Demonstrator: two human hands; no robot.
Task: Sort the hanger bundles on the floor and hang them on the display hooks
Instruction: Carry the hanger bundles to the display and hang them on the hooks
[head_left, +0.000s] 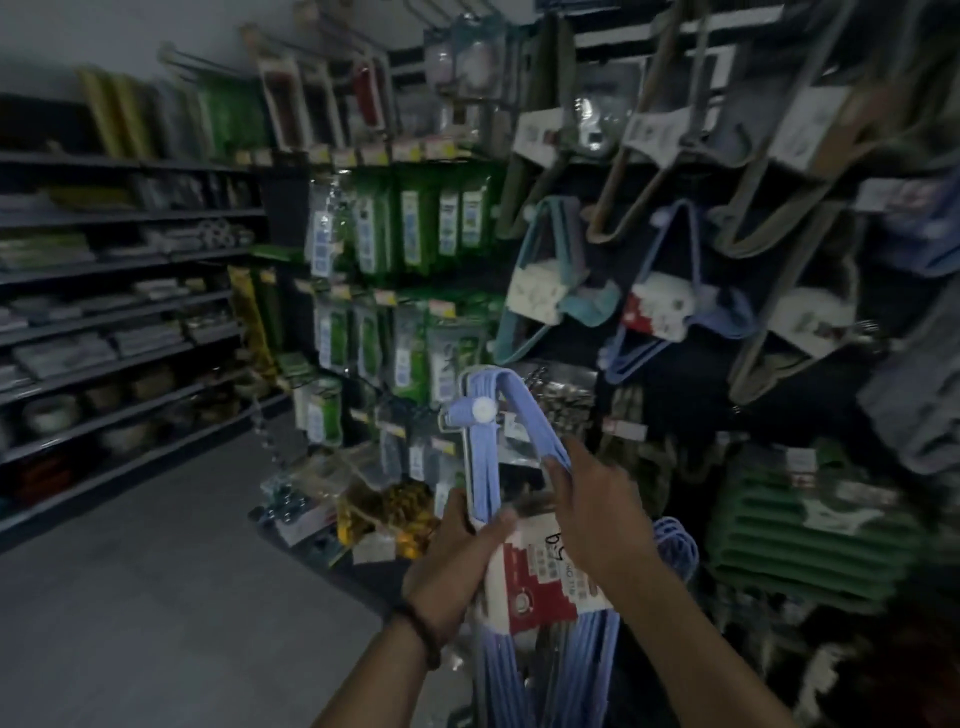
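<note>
I hold a bundle of light-blue hangers (488, 415) upright in front of the display wall, its hook end up and a red-and-white label (540, 577) around its middle. My left hand (457, 561) grips the bundle's neck from the left. My right hand (597, 509) grips the sloping arm of the same bundle on the right. More light-blue hangers (675, 540) show just behind my right wrist. On the wall above hang a teal hanger bundle (545, 280), a blue one (670, 296) and beige ones (800, 332).
Green packaged goods (415, 228) hang to the left of the hangers. A stack of green items (795, 540) sits low on the right. Grey shelving (119, 312) lines the aisle's left side. Loose packets (384, 509) lie at the rack's foot on the grey floor (156, 597).
</note>
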